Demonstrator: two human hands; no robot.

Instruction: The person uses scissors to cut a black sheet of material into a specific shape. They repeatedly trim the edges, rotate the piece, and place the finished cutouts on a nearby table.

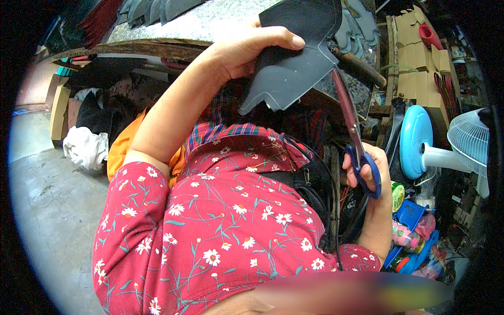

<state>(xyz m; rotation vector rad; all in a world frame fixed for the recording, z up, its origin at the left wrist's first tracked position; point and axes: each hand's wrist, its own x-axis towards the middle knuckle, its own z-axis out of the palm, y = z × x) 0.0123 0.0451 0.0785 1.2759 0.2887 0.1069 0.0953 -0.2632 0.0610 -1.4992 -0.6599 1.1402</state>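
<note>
My left hand (260,48) grips a black leather-like sheet (296,68), thumb on top and fingers hidden beneath. The sheet has a curved, notched outline with pale lines marked along its edges. In my right hand (379,167) is a pair of scissors (347,102) with blue handles, my fingers through the loops. Their long reddish-brown blades look nearly closed and point up toward the sheet's right edge. Whether the tips touch the sheet I cannot tell.
A speckled worktop (205,26) lies beyond, with grey cut pieces (157,9) at its far left. At right are a wooden rod (362,68), cardboard boxes (420,58), a blue-and-white fan (417,142) and a jumble of packets (412,231). White cloth (86,148) sits at left.
</note>
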